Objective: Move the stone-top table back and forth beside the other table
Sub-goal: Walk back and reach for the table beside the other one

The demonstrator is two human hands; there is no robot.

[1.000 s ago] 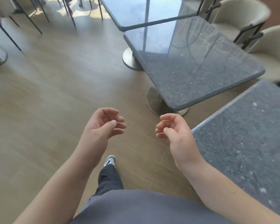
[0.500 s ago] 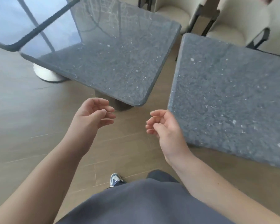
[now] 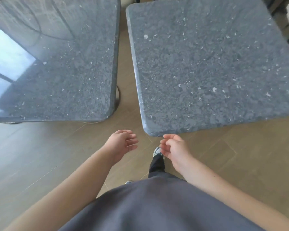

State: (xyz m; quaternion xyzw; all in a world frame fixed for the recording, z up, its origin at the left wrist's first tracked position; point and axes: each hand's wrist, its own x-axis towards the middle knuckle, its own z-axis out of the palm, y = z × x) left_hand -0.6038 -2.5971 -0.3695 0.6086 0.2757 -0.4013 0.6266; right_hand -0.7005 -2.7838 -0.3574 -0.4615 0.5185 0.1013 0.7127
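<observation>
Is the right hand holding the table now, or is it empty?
Empty: the right hand hangs loosely curled just below the right table corner, gripping nothing.

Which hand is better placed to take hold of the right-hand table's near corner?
Right. The right hand hangs just below the right-hand table at its near corner, fingers loosely curled, empty. The left hand hangs over bare floor, below the gap between both tables.

left hand (image 3: 121, 144) — right hand (image 3: 175, 147), loosely curled, empty

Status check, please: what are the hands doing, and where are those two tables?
Left hand and right hand empty, loosely curled. Right table untouched, floor gap from left table. Path unobstructed.
</observation>
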